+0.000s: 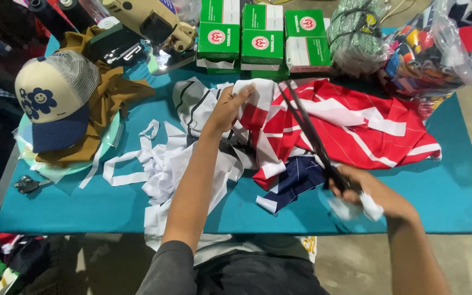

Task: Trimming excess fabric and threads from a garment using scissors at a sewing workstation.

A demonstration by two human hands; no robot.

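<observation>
A teal table [454, 180] fills the view, standing on a bare concrete floor [356, 262]. Along its far edge sit green and white boxes [260, 38], a beige cutting machine [148, 22] and a netted bundle [356, 33]; a clear bag of coloured cloth [443, 49] slumps at the far right. On the left, a cream and navy cap [55, 98] rests on brown fabric [110, 93], with small snips [27, 184] near the table's near-left corner. White strips [137, 164] lie scattered over the middle.

The red and white cloth [356, 125] is spread across the centre-right of the table, a navy piece [296, 175] tucked under its near edge.

The left hand [230, 106] reaches forward with the forearm stretched over the strips — its fingers pinch the white edge of the cloth and lift it slightly. The right hand [367, 188] is closed around the handles of long black scissors [310, 128], a scrap of white cloth bunched in the same fist. The blades point away from the person, slightly parted, lying over the red cloth just beside the left hand's grip.
</observation>
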